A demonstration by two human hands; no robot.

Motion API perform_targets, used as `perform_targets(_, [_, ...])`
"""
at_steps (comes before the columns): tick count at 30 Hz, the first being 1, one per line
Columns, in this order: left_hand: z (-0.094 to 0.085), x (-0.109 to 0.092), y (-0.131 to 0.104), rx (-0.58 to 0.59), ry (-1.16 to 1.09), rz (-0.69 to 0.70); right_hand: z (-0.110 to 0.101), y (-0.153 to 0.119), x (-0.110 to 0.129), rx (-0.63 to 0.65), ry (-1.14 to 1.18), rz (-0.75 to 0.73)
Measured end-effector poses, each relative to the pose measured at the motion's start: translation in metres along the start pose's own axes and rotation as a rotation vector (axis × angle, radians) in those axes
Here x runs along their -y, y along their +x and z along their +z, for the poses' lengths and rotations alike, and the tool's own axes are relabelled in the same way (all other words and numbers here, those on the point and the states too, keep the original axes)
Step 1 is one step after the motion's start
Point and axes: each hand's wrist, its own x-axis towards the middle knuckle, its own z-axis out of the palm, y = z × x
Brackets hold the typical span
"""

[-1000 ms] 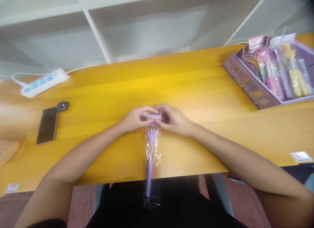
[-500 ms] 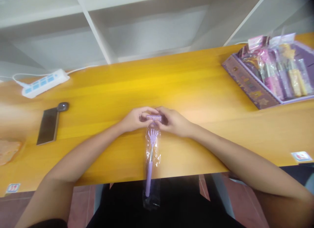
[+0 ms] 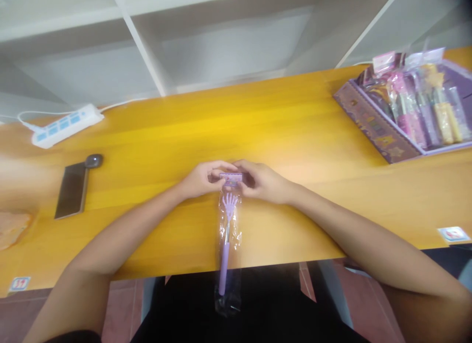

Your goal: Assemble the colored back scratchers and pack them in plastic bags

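A purple back scratcher (image 3: 224,266) with a hand-shaped head and a metal shaft lies in a clear plastic bag (image 3: 238,234). The bag's lower end reaches past the table's near edge. At its top is a small purple printed card (image 3: 232,179). My left hand (image 3: 202,179) pinches the card's left side between thumb and fingers. On the right side, my right hand (image 3: 262,183) grips the card the same way. The fingertips of both hands meet behind the card's upper edge.
A purple box (image 3: 379,129) at the right holds several bagged items. A white power strip (image 3: 68,125), a dark flat tablet-like object (image 3: 71,190) and a black mouse (image 3: 93,160) lie at the left. White shelving (image 3: 228,47) stands behind the wooden table (image 3: 206,121).
Both thumbs have drawn apart toward the card's sides, so more of its printed face shows. The bag and the back scratcher have stayed in place.
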Motion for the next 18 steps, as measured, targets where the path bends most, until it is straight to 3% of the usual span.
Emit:
perform_targets(3, [0.003, -0.002, -0.002, -0.035, 0.061, -0.018, -0.016, -0.002, -0.002, 0.066, -0.023, 0.03])
perform_targets(6, [0.005, -0.007, -0.005, -0.057, 0.18, -0.034, -0.037, -0.006, 0.003, 0.219, -0.031, 0.079])
perform_targets(9, [0.005, -0.011, -0.008, -0.025, 0.222, -0.048, -0.038, -0.016, 0.021, 0.367, 0.081, 0.101])
perform_targets(11, [0.004, -0.011, -0.008, -0.04, 0.181, -0.046, -0.02, -0.029, 0.038, 0.379, 0.238, 0.134])
perform_targets(14, [0.004, -0.008, -0.007, -0.153, 0.067, -0.028, 0.028, -0.051, 0.059, 0.326, 0.507, 0.219])
perform_targets(16, [0.005, -0.005, -0.005, -0.239, 0.0, -0.013, 0.058, -0.063, 0.065, 0.246, 0.558, 0.294])
perform_targets(18, [0.005, -0.002, -0.002, -0.306, -0.09, 0.011, 0.076, -0.067, 0.061, 0.135, 0.557, 0.328])
